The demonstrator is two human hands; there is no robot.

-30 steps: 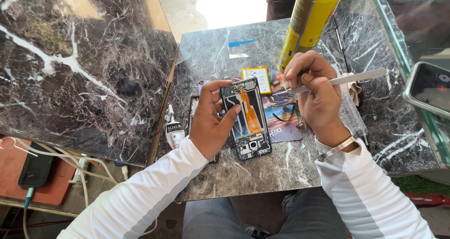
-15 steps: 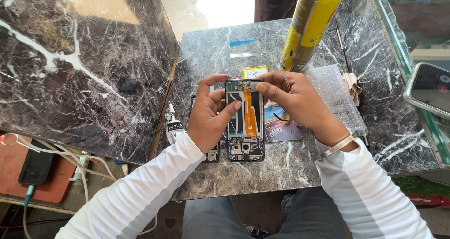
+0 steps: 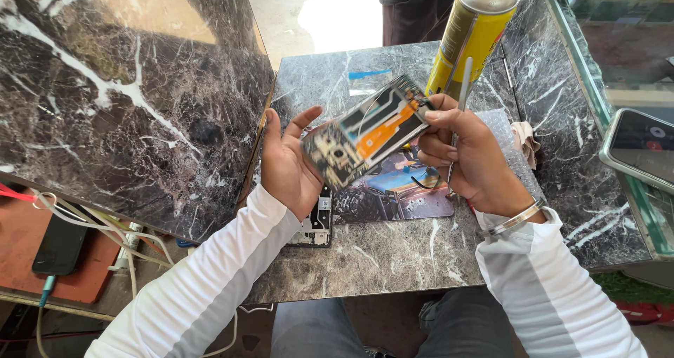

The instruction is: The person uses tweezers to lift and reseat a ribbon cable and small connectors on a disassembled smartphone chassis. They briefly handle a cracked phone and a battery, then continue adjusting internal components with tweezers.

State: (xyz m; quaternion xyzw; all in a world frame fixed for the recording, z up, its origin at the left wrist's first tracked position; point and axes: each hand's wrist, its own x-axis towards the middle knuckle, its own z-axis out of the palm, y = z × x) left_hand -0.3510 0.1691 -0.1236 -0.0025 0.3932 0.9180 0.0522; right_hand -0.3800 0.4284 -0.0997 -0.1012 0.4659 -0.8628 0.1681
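At the centre of the frame we see an opened smartphone (image 3: 366, 139), its back cover off, showing a flat rectangular body with an orange ribbon cable, dark circuit parts and a thin black cable across it; it is blurred, held tilted in the air above the bench (image 3: 393, 253). The bench is polished dark marble with white and grey veins, and a second slab of the same stone (image 3: 119, 98) fills the upper left of the frame.

Our left hand (image 3: 289, 165) is spread open, palm up, fingers loosely extended; the lower left end of the phone rests against its palm and thumb. Our right hand (image 3: 469, 154) is curled, pinching the phone's upper right end between thumb and fingers, and the same hand also grips slim metal tweezers (image 3: 460, 105) that stand nearly upright through the fist. A metal bangle (image 3: 518, 217) circles that wrist, above a white sleeve.

Under the hands lies a glossy printed mat (image 3: 404, 189) and, below the left hand, a flat black phone part (image 3: 317, 226). A tall yellow spray can (image 3: 472, 35) stands at the upper middle, just behind the right hand. A crinkled bubble-wrap sheet (image 3: 516, 161) lies right of the hand.
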